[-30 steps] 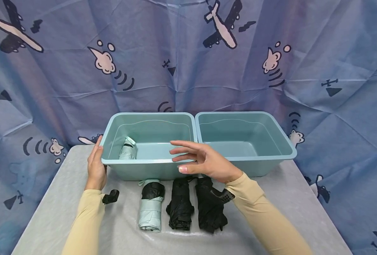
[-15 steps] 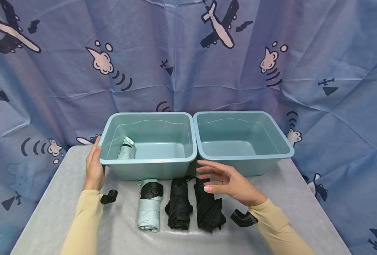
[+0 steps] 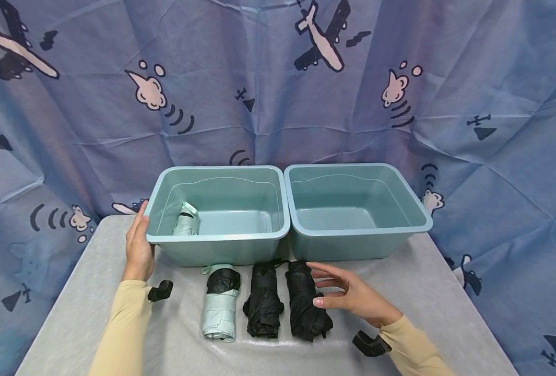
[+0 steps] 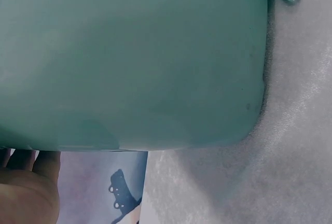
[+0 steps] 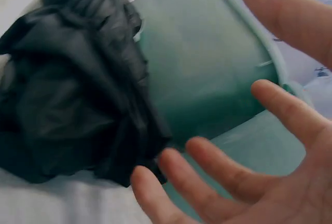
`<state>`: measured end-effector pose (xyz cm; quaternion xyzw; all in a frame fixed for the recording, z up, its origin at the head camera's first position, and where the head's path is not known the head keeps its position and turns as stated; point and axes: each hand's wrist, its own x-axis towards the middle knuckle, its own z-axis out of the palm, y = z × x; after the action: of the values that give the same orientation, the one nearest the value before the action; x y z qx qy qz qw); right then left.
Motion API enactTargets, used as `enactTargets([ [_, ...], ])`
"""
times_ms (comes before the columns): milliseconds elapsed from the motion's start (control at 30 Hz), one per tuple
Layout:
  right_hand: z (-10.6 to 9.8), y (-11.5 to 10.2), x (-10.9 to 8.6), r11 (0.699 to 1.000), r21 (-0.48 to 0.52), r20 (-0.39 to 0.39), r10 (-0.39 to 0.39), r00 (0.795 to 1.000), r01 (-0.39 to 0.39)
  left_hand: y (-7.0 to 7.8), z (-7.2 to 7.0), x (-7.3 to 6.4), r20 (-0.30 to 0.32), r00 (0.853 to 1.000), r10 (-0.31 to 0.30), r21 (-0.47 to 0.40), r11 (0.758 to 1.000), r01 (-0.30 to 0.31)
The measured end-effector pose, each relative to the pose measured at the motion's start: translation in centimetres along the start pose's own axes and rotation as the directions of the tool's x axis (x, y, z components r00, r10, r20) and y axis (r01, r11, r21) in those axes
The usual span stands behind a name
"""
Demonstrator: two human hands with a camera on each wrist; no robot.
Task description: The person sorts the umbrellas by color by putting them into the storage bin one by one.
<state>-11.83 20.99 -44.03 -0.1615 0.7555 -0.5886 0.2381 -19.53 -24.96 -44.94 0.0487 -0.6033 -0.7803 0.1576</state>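
My left hand [image 3: 139, 250] rests flat against the left end of the left green bin [image 3: 216, 250]; in the left wrist view its fingers [image 4: 47, 164] lie along the bin wall [image 4: 135, 68]. At the right, my right hand [image 3: 353, 293] hovers with fingers spread beside the right-hand black folded umbrella [image 3: 303, 308], fingertips right at its edge. The right wrist view shows that black umbrella [image 5: 78, 94] ahead of the spread fingers, nothing held. Left of it lie another black folded umbrella [image 3: 264, 305] and a pale green one [image 3: 221, 308]. A pale green umbrella [image 3: 186, 220] leans inside the left bin.
A second green bin [image 3: 359, 245] stands right beside the left one, rims almost together. Both sit at the back of a grey-covered table [image 3: 184, 344]. Behind hangs a blue curtain [image 3: 278, 104] with airplane prints.
My right hand has moved from over the left bin's front rim down and to the right, to the right-hand black umbrella. My left hand has stayed at the bin's end.
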Motion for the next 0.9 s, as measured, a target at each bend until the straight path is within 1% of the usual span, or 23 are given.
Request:
enactTargets([
  [67,0.3,0.7,0.1,1.000,-0.022,-0.011,0.020,1.000,-0.020,0.0,0.0,0.0,0.000,1.000,0.001,0.000,1.000,-0.001],
  [167,0.8,1.5,0.2,0.997,-0.072,-0.019,0.025,0.999,-0.027,0.0,0.0,0.0,-0.005,1.000,0.001,0.009,1.000,-0.001],
  [333,1.6,2.4,0.6,0.990,-0.134,-0.037,0.045,0.998,-0.050,0.1,0.0,0.0,-0.007,1.000,0.002,0.020,1.000,-0.002],
  [500,2.3,2.9,1.1,0.985,-0.139,-0.045,0.097,0.994,-0.103,0.1,0.0,0.0,-0.006,1.000,0.002,0.023,1.000,-0.002],
  [600,2.6,3.2,1.4,0.983,-0.126,-0.025,0.130,0.991,-0.133,0.1,0.0,0.0,-0.004,1.000,-0.004,0.030,1.000,0.004],
  [700,3.0,3.3,1.8,0.982,-0.133,0.005,0.139,0.990,-0.137,0.1,0.0,-0.1,-0.002,1.000,-0.006,0.035,0.999,0.006],
  [800,3.3,3.2,2.2,0.972,-0.193,0.012,0.141,0.990,-0.136,0.1,0.0,-0.1,-0.004,1.000,-0.004,0.032,0.999,0.004],
  [900,3.6,2.9,2.7,0.953,-0.264,0.008,0.157,0.988,-0.149,0.1,0.0,-0.1,-0.002,1.000,-0.003,0.035,0.999,0.003],
])
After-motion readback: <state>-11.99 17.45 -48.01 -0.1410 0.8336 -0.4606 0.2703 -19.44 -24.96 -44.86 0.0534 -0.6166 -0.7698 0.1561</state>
